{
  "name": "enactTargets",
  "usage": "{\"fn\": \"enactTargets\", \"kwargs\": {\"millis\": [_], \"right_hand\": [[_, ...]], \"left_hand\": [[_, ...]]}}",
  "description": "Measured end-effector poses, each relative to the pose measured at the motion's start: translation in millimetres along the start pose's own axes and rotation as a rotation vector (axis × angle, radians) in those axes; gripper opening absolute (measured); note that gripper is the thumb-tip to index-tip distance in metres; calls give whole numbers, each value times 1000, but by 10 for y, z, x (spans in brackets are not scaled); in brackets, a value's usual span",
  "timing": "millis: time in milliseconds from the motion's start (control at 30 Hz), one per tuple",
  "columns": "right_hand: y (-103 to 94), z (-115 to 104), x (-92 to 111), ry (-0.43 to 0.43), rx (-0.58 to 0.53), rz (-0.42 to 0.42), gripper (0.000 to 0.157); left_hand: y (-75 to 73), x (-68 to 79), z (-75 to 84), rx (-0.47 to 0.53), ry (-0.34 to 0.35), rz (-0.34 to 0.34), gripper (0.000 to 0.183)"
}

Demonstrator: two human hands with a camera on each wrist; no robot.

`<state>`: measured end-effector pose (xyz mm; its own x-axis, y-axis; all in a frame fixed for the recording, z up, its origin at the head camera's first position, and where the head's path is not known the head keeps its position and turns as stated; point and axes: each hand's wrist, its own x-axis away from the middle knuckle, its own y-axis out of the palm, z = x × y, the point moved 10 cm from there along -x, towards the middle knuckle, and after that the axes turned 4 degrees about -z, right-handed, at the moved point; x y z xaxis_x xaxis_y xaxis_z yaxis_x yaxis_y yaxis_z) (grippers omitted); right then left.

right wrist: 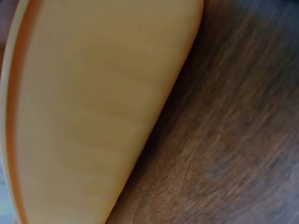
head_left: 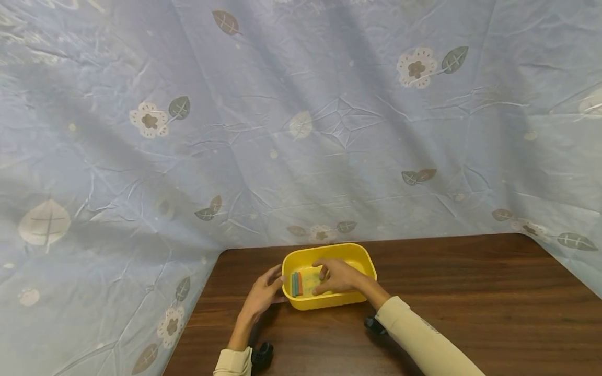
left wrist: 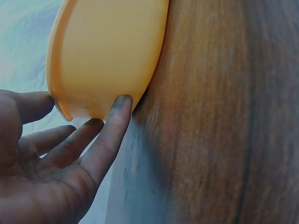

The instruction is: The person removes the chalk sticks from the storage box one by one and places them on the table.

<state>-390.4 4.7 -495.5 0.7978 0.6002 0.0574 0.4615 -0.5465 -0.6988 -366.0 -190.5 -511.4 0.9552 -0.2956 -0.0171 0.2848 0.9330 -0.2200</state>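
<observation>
A yellow plastic basin sits on the table with short sticks inside that look like chalk, teal and orange, side by side at its left end. My left hand touches that end from outside. In the left wrist view its fairly straight fingers rest against the outer wall, and the thumb meets the rim. Inside the basin, my right hand reaches over the near rim, thumb and forefinger spread apart to the right of the sticks. Only the basin's outer wall fills the right wrist view; that hand's fingers are hidden there.
The dark brown wooden table extends to the right of the basin. A pale blue cloth with leaves and flowers hangs behind and along the left. Black wrist devices show at both wrists.
</observation>
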Motion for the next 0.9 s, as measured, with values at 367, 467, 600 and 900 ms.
{"fn": "enactTargets", "kwargs": {"millis": [367,467,600,900], "right_hand": [[57,-5,-126,8,39,-19,79],[65,6,-159,7,36,-17,79],[86,0,-199,-5,35,-19,78],[201,-39,-310,-22,61,-42,76]], "left_hand": [[-35,-6,41,1,-2,11,59],[-39,-26,47,0,3,12,59],[-41,-44,33,-6,4,14,58],[-6,-19,-18,2,-12,5,58]]}}
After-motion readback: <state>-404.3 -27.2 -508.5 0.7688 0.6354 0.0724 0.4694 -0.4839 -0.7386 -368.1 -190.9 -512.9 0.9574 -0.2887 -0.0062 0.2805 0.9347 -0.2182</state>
